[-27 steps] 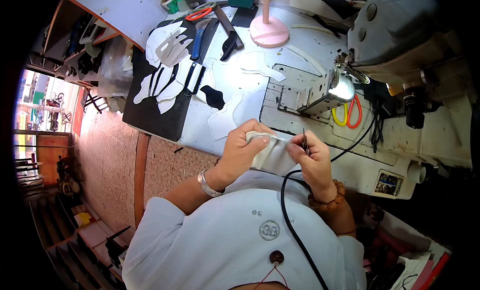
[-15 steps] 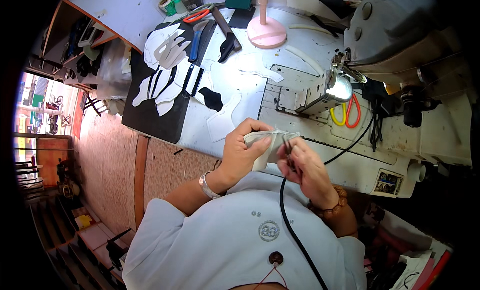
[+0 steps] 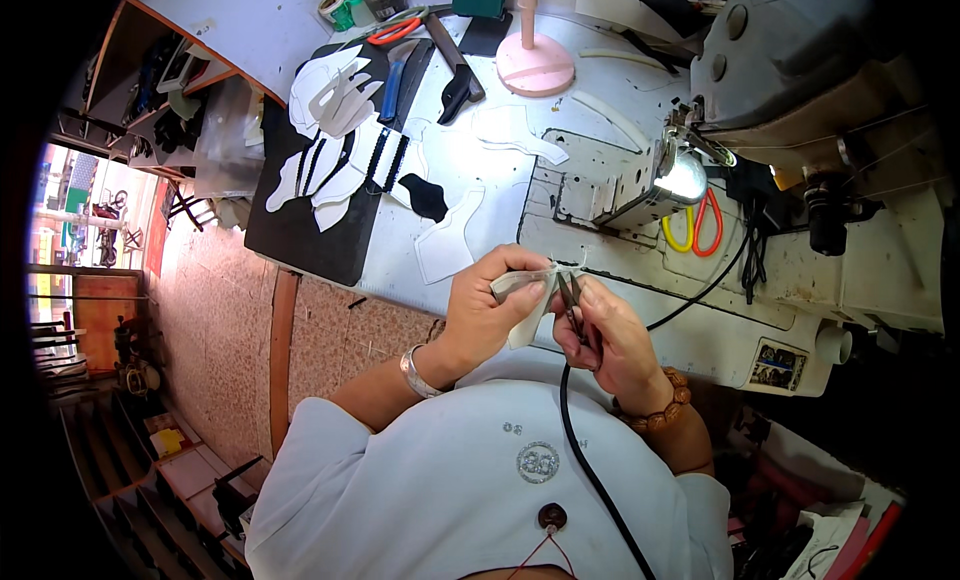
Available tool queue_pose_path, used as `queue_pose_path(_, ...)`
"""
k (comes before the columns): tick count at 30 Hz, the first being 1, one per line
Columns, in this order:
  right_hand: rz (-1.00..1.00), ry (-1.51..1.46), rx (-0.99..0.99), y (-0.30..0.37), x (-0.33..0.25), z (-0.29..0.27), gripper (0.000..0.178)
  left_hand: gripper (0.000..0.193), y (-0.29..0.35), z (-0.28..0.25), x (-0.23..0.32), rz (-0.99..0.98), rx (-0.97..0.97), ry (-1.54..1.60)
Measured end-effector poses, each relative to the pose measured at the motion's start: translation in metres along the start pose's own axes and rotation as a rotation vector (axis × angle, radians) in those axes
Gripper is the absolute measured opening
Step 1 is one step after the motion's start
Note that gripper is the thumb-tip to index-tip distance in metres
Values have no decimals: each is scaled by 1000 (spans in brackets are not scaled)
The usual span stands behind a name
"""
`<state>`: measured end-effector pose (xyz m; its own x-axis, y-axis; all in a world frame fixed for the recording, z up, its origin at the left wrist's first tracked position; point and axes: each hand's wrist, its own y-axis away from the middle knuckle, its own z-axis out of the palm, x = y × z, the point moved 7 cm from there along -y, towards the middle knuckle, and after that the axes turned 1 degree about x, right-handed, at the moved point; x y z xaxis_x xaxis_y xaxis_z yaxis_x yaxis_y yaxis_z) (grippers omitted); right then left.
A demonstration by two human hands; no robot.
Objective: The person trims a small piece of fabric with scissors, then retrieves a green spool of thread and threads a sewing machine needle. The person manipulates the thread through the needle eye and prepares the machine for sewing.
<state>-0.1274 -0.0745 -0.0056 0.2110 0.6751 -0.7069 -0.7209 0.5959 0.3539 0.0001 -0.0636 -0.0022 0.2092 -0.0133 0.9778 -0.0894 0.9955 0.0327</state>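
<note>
Close in front of my chest, my left hand [image 3: 482, 315] pinches a folded white piece of material [image 3: 530, 327] between thumb and fingers. Loose thread ends [image 3: 572, 265] stick out at its top edge. My right hand [image 3: 622, 342] is closed around small dark metal thread snips [image 3: 572, 302]. Their blades point up and away from me, with the tips at the edge of the white piece, by the threads. Whether the blades touch a thread is too small to tell. The snips' handle is mostly hidden in my fingers.
A sewing machine [image 3: 630, 185] with a lit lamp stands at the right, scissors with red and yellow handles [image 3: 692, 230] beside it. White cut pieces [image 3: 340, 185] lie on a black mat [image 3: 330, 252]. A pink stand [image 3: 535, 68] is behind. A black cable [image 3: 575, 420] runs across my front.
The snips have turned more upright, and their blades now show at the edge of the white piece. My right hand has rotated slightly. The white piece has tilted a little in my left hand.
</note>
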Motion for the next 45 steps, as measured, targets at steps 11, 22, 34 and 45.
queue_pose_path(11, 48, -113, 33, -2, 8, -4, 28, 14, -11, 2, 21, 283, -159, -263)
queue_pose_path(22, 11, -114, 31, 3, 10, -9, 27, 15, -12, 11, 23, 290, -254, -220)
queue_pose_path(34, 74, -171, 44, 3, 24, -15, 31, 17, -11, 13, 27, 356, -330, -375)
queue_pose_path(45, 103, -151, 45, 3, 29, -23, 36, 14, -12, 17, 21, 233, -371, -325)
